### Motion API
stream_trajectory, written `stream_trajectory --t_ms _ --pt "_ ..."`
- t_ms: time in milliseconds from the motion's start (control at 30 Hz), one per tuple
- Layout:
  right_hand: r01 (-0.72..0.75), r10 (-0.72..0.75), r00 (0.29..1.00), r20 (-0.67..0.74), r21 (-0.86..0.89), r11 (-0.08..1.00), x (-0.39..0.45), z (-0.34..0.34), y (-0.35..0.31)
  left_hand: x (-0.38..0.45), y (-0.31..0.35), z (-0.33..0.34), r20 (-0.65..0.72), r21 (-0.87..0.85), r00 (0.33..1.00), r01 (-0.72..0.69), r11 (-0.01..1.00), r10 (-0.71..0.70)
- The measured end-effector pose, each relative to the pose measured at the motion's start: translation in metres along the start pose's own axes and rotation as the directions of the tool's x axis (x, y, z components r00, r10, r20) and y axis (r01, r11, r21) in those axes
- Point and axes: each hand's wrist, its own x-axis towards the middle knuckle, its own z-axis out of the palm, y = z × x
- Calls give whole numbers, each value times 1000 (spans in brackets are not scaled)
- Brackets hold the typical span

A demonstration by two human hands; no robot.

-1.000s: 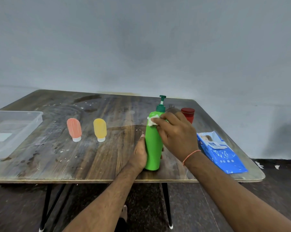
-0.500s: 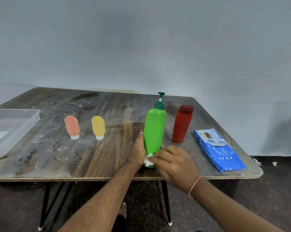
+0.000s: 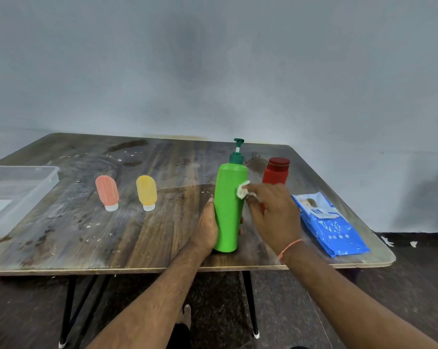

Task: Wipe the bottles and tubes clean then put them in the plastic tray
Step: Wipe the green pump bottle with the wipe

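Note:
A green pump bottle (image 3: 229, 205) stands upright near the table's front edge. My left hand (image 3: 205, 229) grips its lower part from the left. My right hand (image 3: 273, 212) pinches a small white wipe (image 3: 242, 189) against the bottle's right side, about halfway up. Behind my right hand stands a red bottle (image 3: 277, 171), its lower half hidden. A pink tube (image 3: 107, 192) and a yellow tube (image 3: 146, 192) stand cap-down to the left. The clear plastic tray (image 3: 36, 183) sits at the table's left edge.
A blue pack of wipes (image 3: 328, 225) lies flat at the right of the wooden table (image 3: 99, 238), near its front right corner. The tabletop is wet and streaked. The tray holds nothing I can see. A wall rises behind the table.
My right hand has moved with the wipe from the bottle's top down to its base and now back up to its middle right side. My left hand has kept its grip.

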Motion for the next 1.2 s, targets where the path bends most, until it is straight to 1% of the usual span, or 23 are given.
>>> stream_trajectory --t_ms 167,233,300,367,400,433,500,567,633,700,733,800,900,1000,1033,1100,1167,1200 --pt "90 -94 980 174 31 995 -57 3 -1 4 -4 0 -98 51 993 -68 996 72" --pt "159 -160 961 225 22 987 -73 3 -2 0 -2 -1 -60 58 996 -65 996 69" --pt "238 -235 933 274 20 971 -82 2 -4 0 -5 -3 26 40 998 -59 997 58" --pt "280 -273 907 321 26 960 -83 1 -3 4 -10 -5 32 46 998 -64 997 62" --pt "263 -258 905 338 30 964 -83 2 -2 7 -13 -7 2 60 997 -74 995 74" --pt "212 -212 914 346 39 976 -82 3 0 9 -16 -10 -25 87 996 -82 993 84" --pt "32 -60 944 324 91 995 -80 8 1 14 -21 -14 -64 166 994 -81 983 92" --pt "-157 97 953 286 194 968 -77 14 0 8 -14 -13 -99 283 981 -131 950 165" --pt "-285 210 940 269 284 915 -74 21 -2 0 -5 -10 -54 374 954 -254 892 294" --pt "-368 289 920 266 325 871 -73 25 -3 -5 0 -6 31 370 928 -355 859 371" --pt "-393 311 911 272 338 855 -72 26 -3 -5 1 -6 49 364 919 -381 850 391" --pt "-438 344 891 295 367 821 -73 28 -1 -5 2 -6 67 343 918 -389 855 390" --pt "-496 403 866 295 412 764 -73 27 1 -3 -1 -7 14 360 924 -361 860 382" --pt "-537 443 843 306 438 720 -73 28 1 4 -11 -9 -55 410 914 -346 844 402" --pt "-548 450 836 313 441 711 -73 29 1 3 -10 -9 -72 404 917 -332 852 392" --pt "-564 460 826 326 449 694 -74 30 3 -2 -4 -7 -96 339 933 -297 893 346" --pt "-570 464 821 332 459 681 -75 29 2 -3 -1 -6 -86 275 950 -265 924 299" --pt "-566 461 824 329 465 681 -75 28 2 -4 0 -6 -76 274 955 -257 927 287"
